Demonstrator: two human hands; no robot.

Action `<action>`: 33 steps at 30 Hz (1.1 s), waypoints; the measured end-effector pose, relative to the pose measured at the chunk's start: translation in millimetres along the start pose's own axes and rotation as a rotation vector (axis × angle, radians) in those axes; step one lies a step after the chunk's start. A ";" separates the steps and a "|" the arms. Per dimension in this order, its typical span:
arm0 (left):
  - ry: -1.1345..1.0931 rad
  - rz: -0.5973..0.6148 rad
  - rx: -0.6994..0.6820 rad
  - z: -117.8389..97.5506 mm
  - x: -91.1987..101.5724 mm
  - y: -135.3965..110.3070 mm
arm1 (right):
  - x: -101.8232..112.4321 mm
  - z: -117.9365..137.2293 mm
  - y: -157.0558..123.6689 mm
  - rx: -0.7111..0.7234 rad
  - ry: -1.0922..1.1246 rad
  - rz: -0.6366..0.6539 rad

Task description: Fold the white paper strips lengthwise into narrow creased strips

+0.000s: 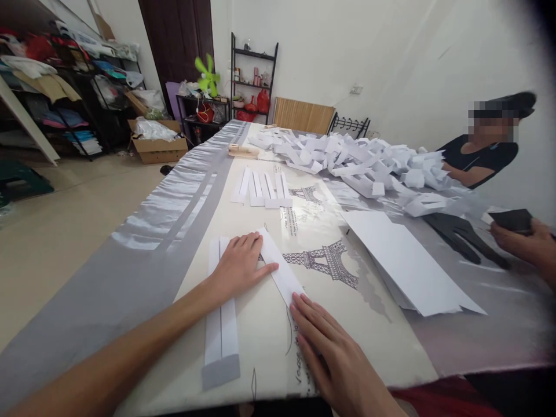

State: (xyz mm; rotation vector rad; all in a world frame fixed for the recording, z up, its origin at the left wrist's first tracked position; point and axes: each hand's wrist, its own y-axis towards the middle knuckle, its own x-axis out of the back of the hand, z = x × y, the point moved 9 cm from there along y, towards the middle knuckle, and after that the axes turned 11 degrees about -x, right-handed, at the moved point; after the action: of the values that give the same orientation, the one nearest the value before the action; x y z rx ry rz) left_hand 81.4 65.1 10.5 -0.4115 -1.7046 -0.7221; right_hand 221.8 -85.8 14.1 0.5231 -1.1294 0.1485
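long white folded paper strip (280, 271), flat and slanted, under the flat open fingers of left hand (240, 264) and right hand (332, 350)

Two hands (243, 263), five folded strips (263, 189), one sheet stack (403, 260).

Bright, even daylight; glare streaks the tablecloth (174, 197); edges bend and perhaps blur.

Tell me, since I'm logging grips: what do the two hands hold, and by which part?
Neither grips anything. The left hand presses flat on the upper part of a white paper strip; the right hand's fingertips press its lower end.
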 end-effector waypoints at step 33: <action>-0.066 -0.017 0.002 -5.0 -0.5 -0.8 | -10.5 -3.3 56.4 0.070 -0.280 -0.086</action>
State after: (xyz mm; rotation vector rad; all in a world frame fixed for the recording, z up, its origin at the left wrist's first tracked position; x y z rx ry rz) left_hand 84.8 61.3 10.4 -0.4247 -1.7724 -0.7261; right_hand 199.1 -33.6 21.9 0.6686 -1.3750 0.0399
